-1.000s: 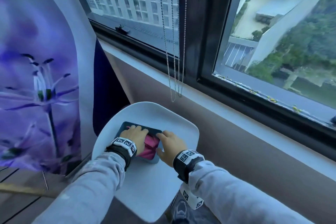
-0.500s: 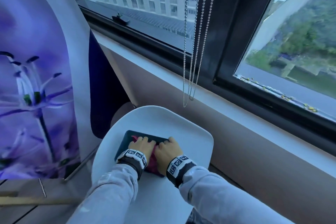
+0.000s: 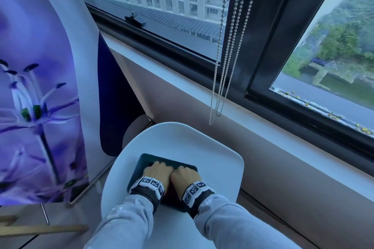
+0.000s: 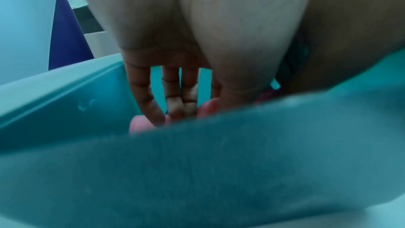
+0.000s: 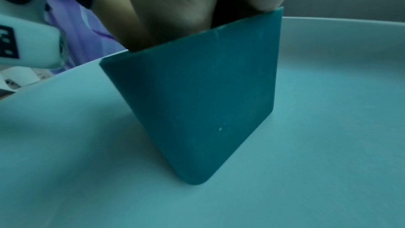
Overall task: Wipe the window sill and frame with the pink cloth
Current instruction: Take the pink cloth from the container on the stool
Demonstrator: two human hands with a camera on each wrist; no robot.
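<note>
1. The tray (image 3: 144,162) sits near the middle of the chair seat (image 3: 212,153).
2. My left hand (image 3: 156,174) and right hand (image 3: 185,178) are side by side in the tray, touching.
3. The cloth (image 4: 140,124) lies in the tray under my left fingers (image 4: 173,105).
4. The window sill (image 3: 263,127) runs behind the seat's far edge, the window frame (image 3: 269,32) behind it.
5. The bead chains (image 3: 224,66) hang before the frame.
6. A banner (image 3: 40,87) stands left of the seat.

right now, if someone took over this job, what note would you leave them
Left hand: in the teal tray, straight fingers on the pink cloth.
Right hand: beside it in the tray; its fingers are hidden.
The tray sits on the white chair seat below the window sill.
Done: nothing visibly wiped.
Left: lift the cloth, wipe the sill and the black frame.
</note>
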